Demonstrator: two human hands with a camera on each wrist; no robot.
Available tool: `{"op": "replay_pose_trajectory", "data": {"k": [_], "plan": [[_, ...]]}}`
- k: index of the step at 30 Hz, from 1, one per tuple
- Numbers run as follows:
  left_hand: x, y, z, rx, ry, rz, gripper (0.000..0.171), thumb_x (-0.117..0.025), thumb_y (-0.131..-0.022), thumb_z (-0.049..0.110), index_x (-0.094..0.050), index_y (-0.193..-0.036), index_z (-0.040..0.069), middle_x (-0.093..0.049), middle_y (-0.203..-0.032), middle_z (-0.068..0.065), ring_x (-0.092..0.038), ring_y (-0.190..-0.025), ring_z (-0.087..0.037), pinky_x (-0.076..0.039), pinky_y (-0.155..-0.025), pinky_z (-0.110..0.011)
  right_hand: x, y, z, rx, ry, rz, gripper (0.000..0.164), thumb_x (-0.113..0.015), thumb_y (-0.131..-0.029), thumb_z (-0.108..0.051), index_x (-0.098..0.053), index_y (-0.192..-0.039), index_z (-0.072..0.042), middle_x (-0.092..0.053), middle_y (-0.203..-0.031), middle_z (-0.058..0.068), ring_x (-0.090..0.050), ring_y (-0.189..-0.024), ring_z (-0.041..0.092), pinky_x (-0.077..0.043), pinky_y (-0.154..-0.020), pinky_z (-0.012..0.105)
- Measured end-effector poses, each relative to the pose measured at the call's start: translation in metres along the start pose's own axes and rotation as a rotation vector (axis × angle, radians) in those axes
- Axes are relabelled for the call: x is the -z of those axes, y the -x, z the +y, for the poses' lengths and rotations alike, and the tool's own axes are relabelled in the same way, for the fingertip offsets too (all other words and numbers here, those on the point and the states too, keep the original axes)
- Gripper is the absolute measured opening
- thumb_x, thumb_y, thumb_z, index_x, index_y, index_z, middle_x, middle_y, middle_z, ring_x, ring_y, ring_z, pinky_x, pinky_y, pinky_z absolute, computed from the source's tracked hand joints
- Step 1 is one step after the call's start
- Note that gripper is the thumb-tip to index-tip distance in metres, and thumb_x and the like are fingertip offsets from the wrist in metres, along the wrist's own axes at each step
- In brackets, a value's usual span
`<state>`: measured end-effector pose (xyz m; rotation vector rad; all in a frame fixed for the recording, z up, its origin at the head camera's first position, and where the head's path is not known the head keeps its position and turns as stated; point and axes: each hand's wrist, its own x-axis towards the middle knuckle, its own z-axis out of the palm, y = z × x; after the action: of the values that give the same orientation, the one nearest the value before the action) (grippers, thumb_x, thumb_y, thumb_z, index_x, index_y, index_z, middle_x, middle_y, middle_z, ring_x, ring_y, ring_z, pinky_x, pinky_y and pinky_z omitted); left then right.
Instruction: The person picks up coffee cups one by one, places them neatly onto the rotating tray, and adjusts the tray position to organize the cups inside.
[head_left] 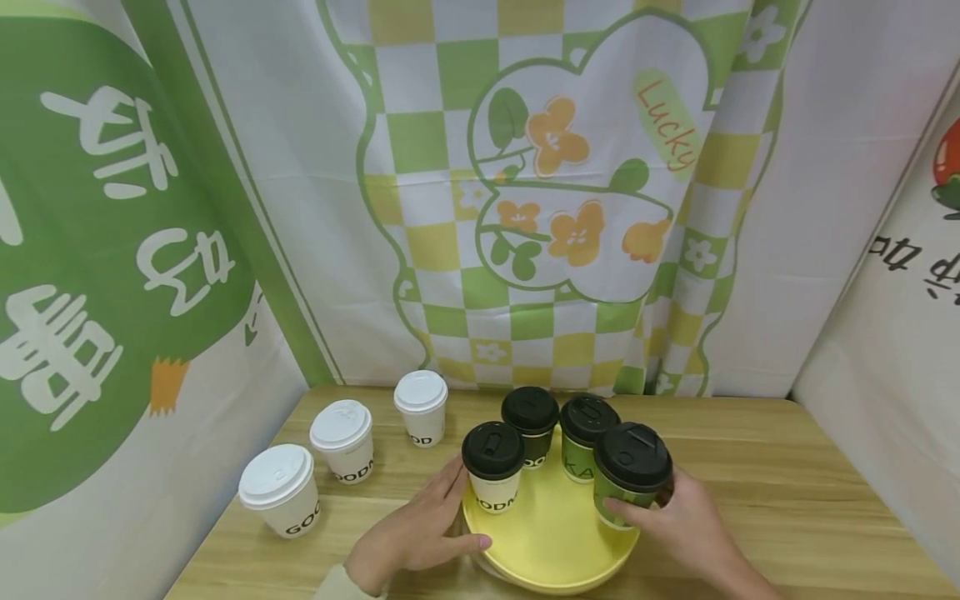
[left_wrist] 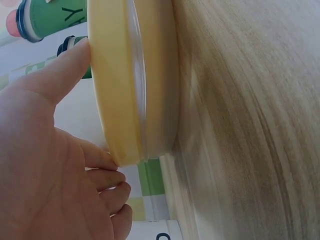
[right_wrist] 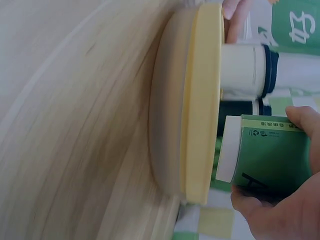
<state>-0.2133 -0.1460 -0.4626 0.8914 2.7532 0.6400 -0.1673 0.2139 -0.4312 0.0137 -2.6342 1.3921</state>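
Observation:
A round yellow platform (head_left: 555, 550), with a seam around its side, stands on the wooden table. My left hand (head_left: 420, 533) is at its left side, fingers extended and thumb and fingertips touching the rim. My right hand (head_left: 693, 521) grips a green paper cup (right_wrist: 272, 152) with a black lid around its body, close over the platform's right part. Behind it on the platform is another green cup (head_left: 581, 454) with a black lid. A dark cup (head_left: 532, 425) stands at the platform's back, and a white cup (head_left: 495, 487) with a black lid at its left, beside my left fingers.
Three white cups with white lids stand in a slanting row on the table's left: a front cup (head_left: 281, 492), a middle cup (head_left: 345, 442) and a back cup (head_left: 422, 408). A patterned curtain (head_left: 420, 325) hangs behind the wooden table (head_left: 795, 483), with printed cloth on both sides.

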Motion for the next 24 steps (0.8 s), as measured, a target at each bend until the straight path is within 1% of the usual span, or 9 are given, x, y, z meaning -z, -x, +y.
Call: {"op": "replay_pose_trajectory", "data": {"k": [5, 9, 13, 17, 21, 24], "plan": [[0.001, 0.001, 0.002, 0.007, -0.005, 0.006, 0.108, -0.061, -0.1, 0.064, -0.01, -0.168, -0.003, -0.004, -0.178, -0.023, -0.015, -0.164, -0.042, -0.027, -0.129, -0.064, -0.023, -0.003, -0.009, -0.001, -0.096, -0.036, 0.066, -0.098, -0.074, -0.028, -0.068, -0.129, -0.008, -0.078, -0.12, 0.007, -0.072, -0.107, 0.014, -0.058, -0.087, 0.021], [0.001, 0.002, 0.003, 0.005, 0.008, 0.014, 0.107, -0.062, -0.1, 0.063, -0.011, -0.168, -0.002, -0.005, -0.178, -0.022, -0.016, -0.164, -0.041, -0.027, -0.129, -0.063, -0.04, -0.007, -0.011, 0.011, -0.134, -0.051, 0.062, -0.099, -0.072, -0.024, -0.07, -0.125, -0.009, -0.079, -0.116, 0.004, -0.073, -0.105, 0.013, -0.058, -0.086, 0.021], [0.001, 0.002, 0.004, 0.007, 0.012, 0.016, 0.107, -0.062, -0.1, 0.063, -0.011, -0.168, -0.001, -0.006, -0.178, -0.021, -0.017, -0.164, -0.04, -0.029, -0.128, -0.064, -0.055, -0.01, -0.013, 0.022, -0.158, -0.049, 0.061, -0.1, -0.07, -0.021, -0.071, -0.122, -0.01, -0.079, -0.112, 0.003, -0.074, -0.101, 0.012, -0.059, -0.083, 0.023], [0.001, 0.001, 0.003, 0.013, 0.014, 0.013, 0.107, -0.062, -0.099, 0.064, -0.01, -0.169, 0.001, -0.006, -0.178, -0.021, -0.018, -0.164, -0.04, -0.03, -0.128, -0.064, -0.067, -0.014, -0.012, 0.033, -0.179, -0.06, 0.061, -0.1, -0.069, -0.02, -0.071, -0.122, -0.01, -0.079, -0.112, 0.002, -0.074, -0.101, 0.011, -0.059, -0.087, 0.023], [0.0, 0.001, 0.002, 0.016, 0.024, 0.009, 0.109, -0.062, -0.099, 0.065, -0.009, -0.169, 0.002, -0.006, -0.178, -0.02, -0.017, -0.164, -0.04, -0.03, -0.127, -0.064, -0.077, -0.017, -0.009, 0.042, -0.163, -0.069, 0.061, -0.1, -0.069, -0.021, -0.072, -0.122, -0.012, -0.079, -0.113, 0.001, -0.073, -0.104, 0.012, -0.058, -0.09, 0.023], [0.0, 0.001, 0.001, 0.017, 0.026, 0.007, 0.109, -0.062, -0.098, 0.066, -0.009, -0.169, 0.002, -0.005, -0.178, -0.019, -0.017, -0.164, -0.04, -0.03, -0.127, -0.064, -0.083, -0.019, -0.007, 0.05, -0.166, -0.074, 0.061, -0.1, -0.07, -0.019, -0.071, -0.123, -0.013, -0.079, -0.115, 0.001, -0.073, -0.106, 0.013, -0.059, -0.091, 0.025]]}}
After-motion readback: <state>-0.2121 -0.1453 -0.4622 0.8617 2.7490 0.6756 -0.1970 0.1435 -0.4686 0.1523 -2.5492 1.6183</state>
